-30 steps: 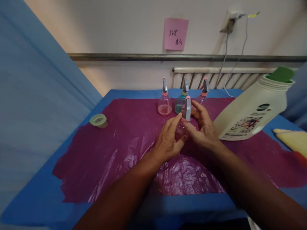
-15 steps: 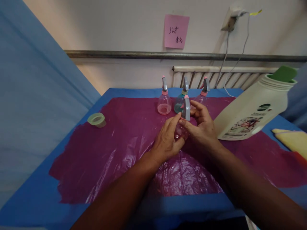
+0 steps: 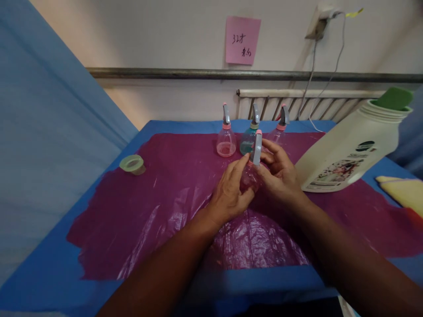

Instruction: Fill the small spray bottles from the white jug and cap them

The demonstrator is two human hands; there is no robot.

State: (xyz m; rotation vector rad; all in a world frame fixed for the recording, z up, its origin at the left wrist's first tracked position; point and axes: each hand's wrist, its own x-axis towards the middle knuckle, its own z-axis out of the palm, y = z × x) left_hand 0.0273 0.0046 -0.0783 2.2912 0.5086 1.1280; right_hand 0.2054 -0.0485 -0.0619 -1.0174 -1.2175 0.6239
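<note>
Head view: spray bottle (image 3: 248, 178) under handling, closure judged near complete but unverified.
We find the left hand (image 3: 231, 189) pinching the bottle's body between thumb and fingers, over the purple sheet (image 3: 175, 185) on the tabletop (image 3: 66, 273). The right hand (image 3: 280, 176) sets its thumb at the neck, fingers curved behind the grey spray head (image 3: 257, 149); we cannot tell whether they close on it. Behind stand the left rear bottle (image 3: 226, 149), teal bottle (image 3: 247, 144) and right rear bottle (image 3: 279, 134), each carrying a head; we judge those assembled. On the held one the head is at the neck, tightness not shown; we judge that check outstanding.
</note>
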